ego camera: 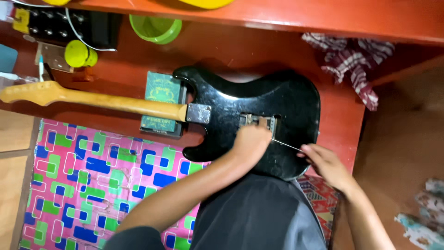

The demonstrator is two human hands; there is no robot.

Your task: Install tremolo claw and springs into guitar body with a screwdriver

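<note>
A red bench [259,51] carries a black electric guitar [259,111] lying face down, its body near the bench's right end and its pale wooden neck [92,99] reaching left; under the neck joint sits a green box [162,88]; a patterned pink, blue and green cloth [92,176] spreads below the bench; a checked rag [351,60] lies at the far right; a green bowl [155,28] and a yellow ball [78,53] sit further back; the left hand [251,141] is curled at the rear cavity [256,120], fingers pressed on it; the right hand [323,159] pinches a thin guitar string [286,145] running from the cavity.
</note>
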